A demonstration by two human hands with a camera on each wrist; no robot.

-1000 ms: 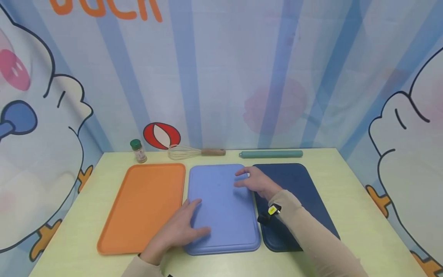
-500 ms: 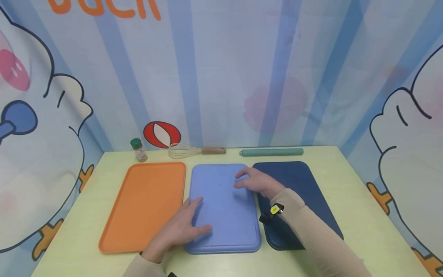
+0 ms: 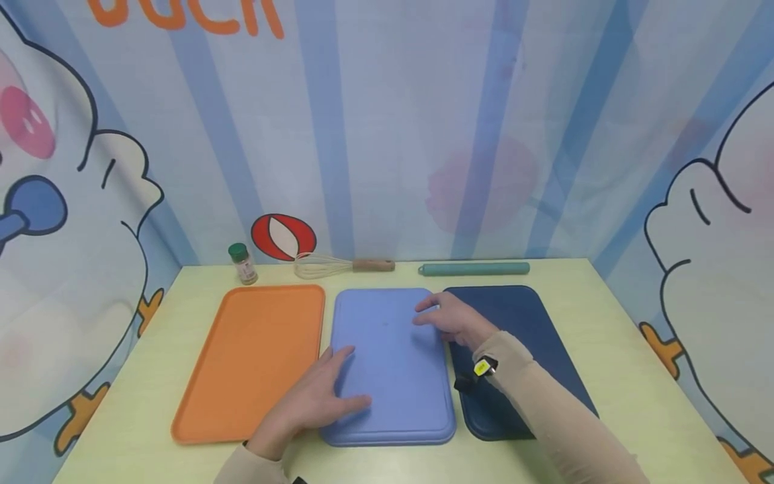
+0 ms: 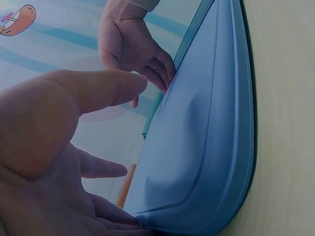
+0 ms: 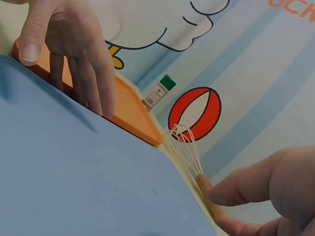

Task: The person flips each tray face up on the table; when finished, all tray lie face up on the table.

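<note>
A light blue tray (image 3: 387, 376) lies between an orange tray (image 3: 260, 363) and a dark blue tray (image 3: 502, 309). My left hand (image 3: 311, 400) is at the light blue tray's left edge, fingers spread and thumb over its surface. At its upper right edge is my right hand (image 3: 453, 319), thumb and fingers apart. In the left wrist view some left fingertips meet the rim of the light blue tray (image 4: 187, 147); whether they press on it I cannot tell. Neither hand holds anything.
Along the table's back edge stand a green-capped jar (image 3: 243, 263), a whisk (image 3: 345, 266) with a brown handle and a green rod (image 3: 474, 269). A printed curtain (image 3: 393, 134) hangs behind the table.
Over the last second the light blue tray's far left corner has shifted slightly right. Both hands keep nearly the same pose, having moved only slightly right.
</note>
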